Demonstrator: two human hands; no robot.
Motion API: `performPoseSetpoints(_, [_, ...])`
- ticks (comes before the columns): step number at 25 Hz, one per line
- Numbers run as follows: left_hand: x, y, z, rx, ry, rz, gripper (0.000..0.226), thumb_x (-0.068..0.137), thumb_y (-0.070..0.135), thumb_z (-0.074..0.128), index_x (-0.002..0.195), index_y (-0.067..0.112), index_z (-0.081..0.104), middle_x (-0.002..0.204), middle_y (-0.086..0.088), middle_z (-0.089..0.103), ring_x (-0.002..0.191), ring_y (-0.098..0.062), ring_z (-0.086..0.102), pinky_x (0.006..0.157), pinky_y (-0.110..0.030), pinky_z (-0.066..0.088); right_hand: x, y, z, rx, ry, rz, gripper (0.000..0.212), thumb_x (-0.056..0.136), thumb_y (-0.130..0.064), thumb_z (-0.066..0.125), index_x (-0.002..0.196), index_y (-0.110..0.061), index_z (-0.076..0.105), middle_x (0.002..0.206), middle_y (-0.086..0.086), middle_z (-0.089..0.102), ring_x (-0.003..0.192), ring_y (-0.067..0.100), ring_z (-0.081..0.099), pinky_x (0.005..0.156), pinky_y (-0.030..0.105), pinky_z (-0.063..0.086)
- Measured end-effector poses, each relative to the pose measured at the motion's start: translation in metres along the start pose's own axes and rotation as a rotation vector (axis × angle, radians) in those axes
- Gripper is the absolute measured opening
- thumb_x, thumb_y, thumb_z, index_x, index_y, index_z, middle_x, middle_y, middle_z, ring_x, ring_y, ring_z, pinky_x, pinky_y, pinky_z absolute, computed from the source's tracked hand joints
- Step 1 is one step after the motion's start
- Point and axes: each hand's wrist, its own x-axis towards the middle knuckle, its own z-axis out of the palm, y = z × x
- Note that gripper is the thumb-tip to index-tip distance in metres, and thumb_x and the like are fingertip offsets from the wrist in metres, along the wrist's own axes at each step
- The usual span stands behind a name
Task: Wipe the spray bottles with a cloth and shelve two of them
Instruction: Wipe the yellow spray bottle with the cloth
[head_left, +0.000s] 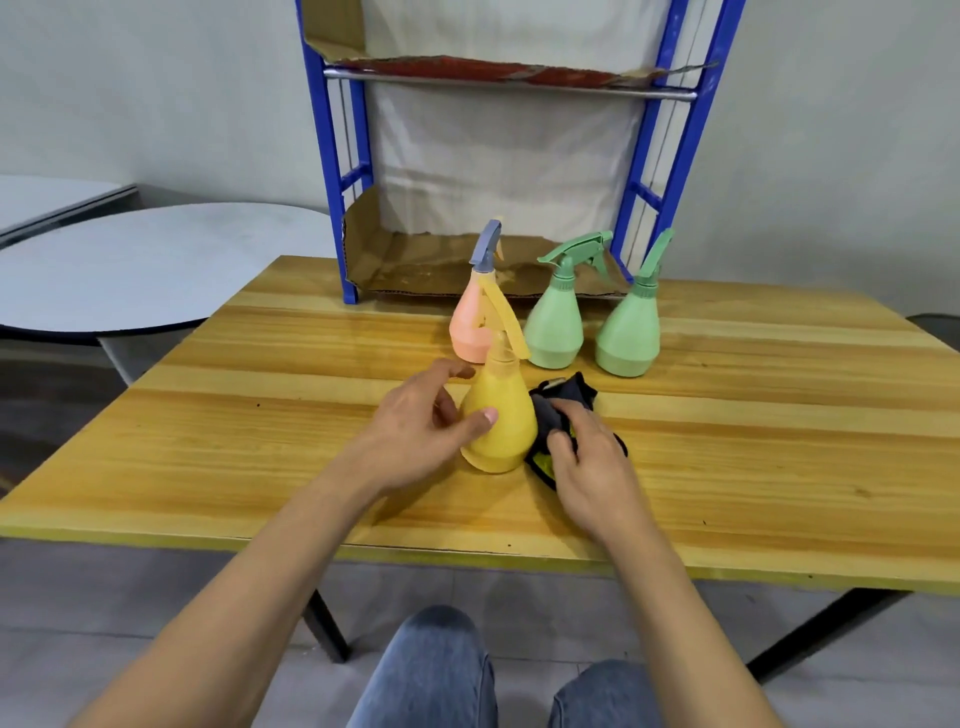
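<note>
The left hand (415, 421) curls round the yellow spray bottle (501, 415), thumb in front, likely to stop it tipping. The right hand (587, 467) bunches the dark cloth (569, 392) against the bottle's side to rub it. The pink spray bottle (470, 327) stands just behind (easy to bump). The blue rack's bottom shelf (415, 265) has room.

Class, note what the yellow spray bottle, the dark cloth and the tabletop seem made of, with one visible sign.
The yellow pear-shaped spray bottle looks like matt plastic: even colour, moulded curves. The dark crumpled cloth is soft fabric, bunching under the right hand. The striped tabletop looks like varnished wood, perhaps laminate: grain bands, mild sheen.
</note>
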Motion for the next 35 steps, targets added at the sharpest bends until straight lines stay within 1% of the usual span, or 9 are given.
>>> performPoseSetpoints(5, [0.015,-0.008,-0.007,-0.254,-0.336,0.036,0.074,0.085,0.057,0.071,0.149,0.041,0.038,0.151,0.016,0.046,0.135,-0.004,0.047,0.112,-0.034,0.044,0.004,0.004,-0.007,0.007,-0.078,-0.022,0.04,0.102,-0.02,0.044,0.141,-0.027,0.05,0.138,-0.006,0.055,0.125,0.009,0.048,0.101,0.026,0.037])
performPoseSetpoints(11, [0.011,-0.007,0.032,-0.164,0.064,0.058,0.082,0.082,0.073,0.056,0.153,0.036,0.037,0.141,0.006,0.059,0.126,-0.015,0.054,0.106,-0.041,0.048,-0.027,-0.019,0.014,-0.034,0.046,0.075,0.045,0.104,-0.022,0.042,0.148,-0.016,0.043,0.151,0.006,0.047,0.141,0.022,0.039,0.114,0.035,0.032])
performPoseSetpoints(15, [0.013,0.002,0.034,-0.04,0.123,0.008,0.085,0.082,0.078,0.049,0.151,0.029,0.036,0.133,-0.003,0.061,0.119,-0.025,0.058,0.097,-0.045,0.051,-0.032,-0.028,0.024,-0.045,0.099,0.083,0.044,0.102,-0.02,0.043,0.145,-0.012,0.046,0.148,0.009,0.05,0.139,0.024,0.04,0.114,0.04,0.034])
performPoseSetpoints(19, [-0.004,0.004,0.017,0.02,0.073,-0.055,0.077,0.082,0.077,0.054,0.144,0.032,0.041,0.129,0.0,0.057,0.111,-0.019,0.059,0.093,-0.04,0.054,-0.019,-0.022,0.019,-0.02,0.117,0.09,0.04,0.101,-0.018,0.045,0.14,-0.012,0.051,0.138,0.006,0.055,0.13,0.024,0.047,0.107,0.037,0.037])
performPoseSetpoints(22, [-0.015,0.002,-0.004,0.023,-0.021,-0.053,0.065,0.082,0.068,0.066,0.134,0.033,0.049,0.104,0.005,0.063,0.091,-0.01,0.063,0.079,-0.03,0.055,-0.007,-0.015,0.015,0.005,0.075,0.063,0.038,0.101,-0.018,0.045,0.138,-0.017,0.052,0.135,0.003,0.056,0.128,0.022,0.048,0.107,0.037,0.039])
performPoseSetpoints(25, [-0.004,-0.007,-0.021,-0.022,-0.151,-0.013,0.065,0.081,0.057,0.077,0.136,0.037,0.047,0.124,0.012,0.06,0.108,-0.007,0.061,0.089,-0.028,0.055,0.001,-0.011,0.01,0.017,0.011,0.049,0.039,0.101,-0.019,0.044,0.139,-0.022,0.053,0.137,-0.002,0.055,0.13,0.017,0.047,0.109,0.035,0.038])
performPoseSetpoints(28, [0.005,-0.014,-0.02,-0.169,-0.288,0.028,0.075,0.08,0.062,0.076,0.146,0.042,0.046,0.141,0.019,0.057,0.128,-0.005,0.054,0.109,-0.041,0.049,0.001,-0.009,0.008,0.023,-0.017,0.04,0.04,0.102,-0.019,0.043,0.141,-0.025,0.051,0.141,-0.004,0.053,0.132,0.015,0.046,0.107,0.03,0.036])
performPoseSetpoints(30, [0.004,-0.014,-0.006,-0.189,-0.216,0.04,0.076,0.08,0.06,0.076,0.148,0.044,0.044,0.14,0.015,0.059,0.127,-0.008,0.056,0.108,-0.041,0.049,0.002,-0.01,0.009,0.024,0.005,0.057,0.041,0.102,-0.02,0.043,0.143,-0.025,0.048,0.143,-0.003,0.053,0.133,0.016,0.046,0.107,0.029,0.035])
performPoseSetpoints(35, [0.003,-0.007,0.029,-0.022,0.258,-0.091,0.076,0.079,0.065,0.072,0.142,0.036,0.043,0.123,-0.003,0.056,0.106,-0.023,0.06,0.089,-0.043,0.056,-0.031,-0.036,0.031,-0.025,0.038,0.069,0.049,0.105,-0.026,0.041,0.154,-0.019,0.035,0.158,0.003,0.038,0.148,0.017,0.028,0.12,0.031,0.023])
